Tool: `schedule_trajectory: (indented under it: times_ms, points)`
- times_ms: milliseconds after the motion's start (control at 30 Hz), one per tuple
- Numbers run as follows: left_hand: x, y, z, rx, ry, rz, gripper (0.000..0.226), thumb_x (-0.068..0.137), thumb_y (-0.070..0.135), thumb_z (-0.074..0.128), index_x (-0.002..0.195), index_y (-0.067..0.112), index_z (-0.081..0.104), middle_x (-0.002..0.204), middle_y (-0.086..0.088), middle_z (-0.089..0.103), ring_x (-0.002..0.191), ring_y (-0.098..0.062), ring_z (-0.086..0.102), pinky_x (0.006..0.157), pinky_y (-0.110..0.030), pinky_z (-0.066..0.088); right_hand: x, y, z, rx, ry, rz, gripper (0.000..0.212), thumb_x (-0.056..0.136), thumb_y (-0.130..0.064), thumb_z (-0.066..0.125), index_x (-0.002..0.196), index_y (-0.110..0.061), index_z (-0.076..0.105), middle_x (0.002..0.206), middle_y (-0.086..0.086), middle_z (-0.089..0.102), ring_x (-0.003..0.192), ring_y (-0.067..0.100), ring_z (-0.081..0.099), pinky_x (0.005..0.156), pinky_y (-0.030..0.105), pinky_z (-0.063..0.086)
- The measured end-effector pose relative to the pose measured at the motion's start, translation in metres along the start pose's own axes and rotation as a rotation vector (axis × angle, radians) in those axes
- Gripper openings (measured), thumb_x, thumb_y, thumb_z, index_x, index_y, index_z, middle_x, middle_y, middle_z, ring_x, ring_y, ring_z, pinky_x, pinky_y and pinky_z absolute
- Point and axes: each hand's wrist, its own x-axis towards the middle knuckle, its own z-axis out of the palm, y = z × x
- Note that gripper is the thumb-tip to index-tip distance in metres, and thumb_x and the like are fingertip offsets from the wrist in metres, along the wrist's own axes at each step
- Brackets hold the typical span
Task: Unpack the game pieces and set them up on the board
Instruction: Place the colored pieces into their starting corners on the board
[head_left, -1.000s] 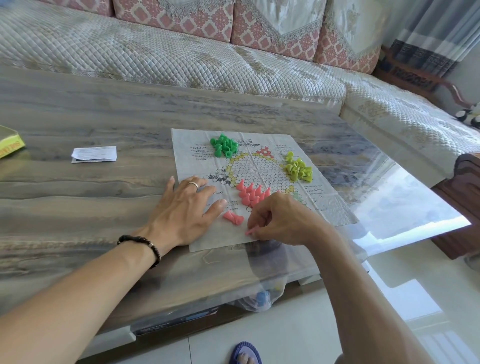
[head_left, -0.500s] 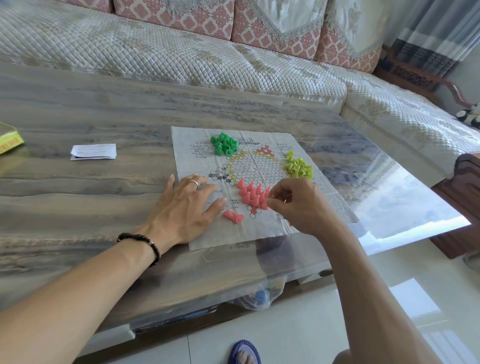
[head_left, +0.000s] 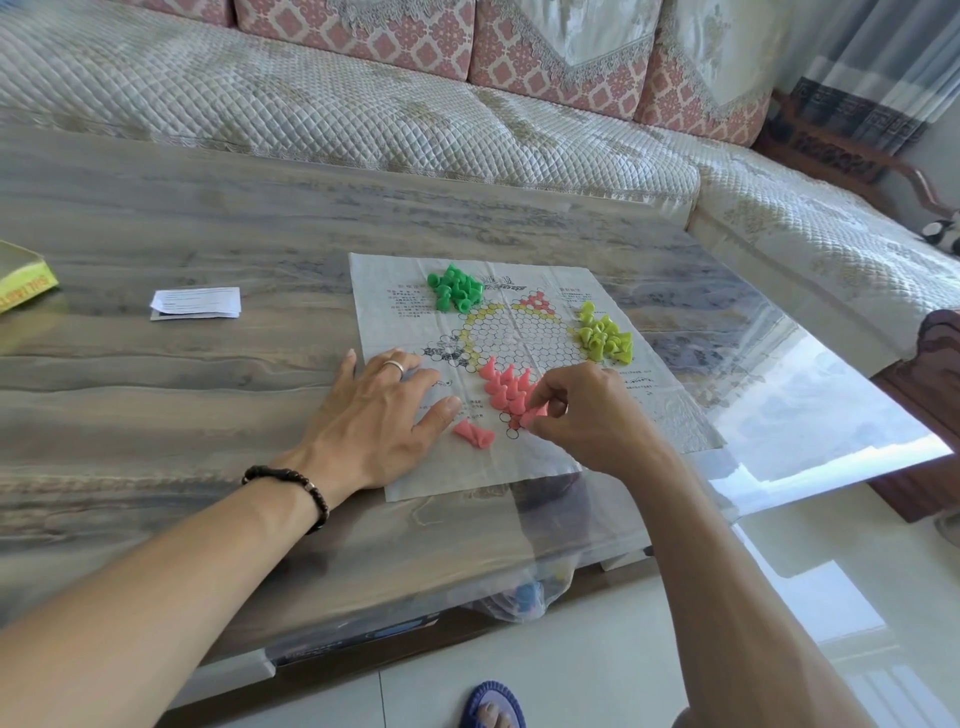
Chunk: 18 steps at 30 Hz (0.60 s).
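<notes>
Cardboard of a yellow box (head_left: 21, 278) shows at the far left edge of the table (head_left: 156, 395), and a folded slip of paper (head_left: 197, 302) lies to its right. Next comes the left hand (head_left: 374, 415), its fingers straight and spread, pressing flat on the near left corner of the paper board (head_left: 519, 467); a ring sits on one finger and a dark bead bracelet (head_left: 296, 488) circles the wrist. On the board's far left part lies a heap of green pieces (head_left: 454, 289). Just right of the left thumb, two pink pieces (head_left: 474, 433) lie tipped over on the paper. Beyond them a cluster of pink pieces (head_left: 503, 385) stands upright on the near point of the printed star. The right hand (head_left: 592, 421) has its grip closed, thumb and fingers pinching one pink piece (head_left: 534, 415) at the near end of that cluster. Yellow-green pieces (head_left: 605, 339) are heaped at the board's right side. A quilted sofa (head_left: 363, 119) runs behind the table.
</notes>
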Motion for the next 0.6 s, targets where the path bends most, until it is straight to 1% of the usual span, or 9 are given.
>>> schedule_trajectory:
  times_ms: [67,167,300,367,433,500,567,600]
  points:
    - [0.0,0.0,0.0,0.001,0.003,0.001,0.061,0.094,0.061,0.025,0.134,0.022,0.05,0.147,-0.005,0.04,0.14,-0.021,0.028,0.116,-0.054,0.008,0.0,0.002,-0.001,0.024,0.016,0.012,0.011,0.076,-0.012,0.075,0.08,-0.02,0.069,0.066,-0.005,0.06,0.057,0.007,0.052,0.056,0.025,0.046]
    - [0.0,0.0,0.0,0.006,0.001,-0.001,0.062,0.094,0.061,0.024,0.135,0.022,0.049,0.148,-0.005,0.039,0.14,-0.021,0.027,0.116,-0.054,0.008,0.0,0.003,-0.003,0.023,0.028,0.015,0.014,0.075,-0.011,0.075,0.078,-0.022,0.067,0.066,-0.007,0.059,0.056,0.005,0.051,0.052,0.019,0.043]
    - [0.0,0.0,-0.001,0.002,-0.003,-0.003,0.066,0.092,0.063,0.021,0.136,0.022,0.048,0.149,-0.005,0.038,0.141,-0.02,0.026,0.116,-0.053,0.007,-0.003,-0.001,-0.005,0.004,0.07,-0.019,0.006,0.077,-0.017,0.074,0.078,-0.02,0.069,0.069,-0.008,0.061,0.061,0.004,0.054,0.056,0.02,0.044]
    - [0.0,0.001,-0.001,0.001,-0.009,-0.005,0.07,0.089,0.065,0.017,0.136,0.023,0.048,0.149,-0.005,0.037,0.141,-0.02,0.025,0.117,-0.053,0.007,-0.004,-0.008,-0.005,0.001,0.103,-0.075,0.004,0.077,-0.022,0.073,0.075,-0.019,0.071,0.068,-0.01,0.063,0.065,0.003,0.058,0.058,0.021,0.048]
    - [0.0,0.0,-0.001,0.008,-0.01,-0.004,0.072,0.088,0.066,0.015,0.136,0.023,0.048,0.149,-0.004,0.037,0.141,-0.019,0.025,0.116,-0.053,0.007,-0.005,-0.017,-0.003,0.027,0.079,-0.13,0.008,0.076,-0.025,0.075,0.074,-0.019,0.072,0.068,-0.01,0.065,0.066,0.002,0.06,0.059,0.021,0.049]
    - [0.0,0.0,0.0,0.013,-0.007,-0.002,0.072,0.088,0.066,0.014,0.136,0.023,0.048,0.149,-0.004,0.038,0.141,-0.019,0.025,0.116,-0.053,0.008,-0.007,-0.026,0.004,0.031,0.016,-0.164,0.018,0.076,-0.035,0.078,0.079,-0.019,0.071,0.071,-0.01,0.066,0.067,0.001,0.06,0.06,0.017,0.047]
    - [-0.001,-0.001,0.0,0.015,-0.003,-0.003,0.073,0.088,0.066,0.013,0.136,0.024,0.048,0.149,-0.004,0.038,0.141,-0.019,0.025,0.116,-0.053,0.008,-0.008,-0.033,0.011,-0.001,-0.025,-0.187,0.028,0.077,-0.043,0.076,0.083,-0.017,0.07,0.074,-0.008,0.066,0.07,0.005,0.061,0.064,0.02,0.05]
    - [-0.001,-0.001,0.0,0.015,-0.001,-0.003,0.074,0.087,0.067,0.013,0.136,0.024,0.048,0.149,-0.004,0.039,0.141,-0.019,0.025,0.116,-0.053,0.009,-0.008,-0.036,0.013,-0.024,-0.033,-0.198,0.029,0.079,-0.043,0.075,0.083,-0.015,0.069,0.075,-0.006,0.067,0.071,0.007,0.062,0.066,0.024,0.052]
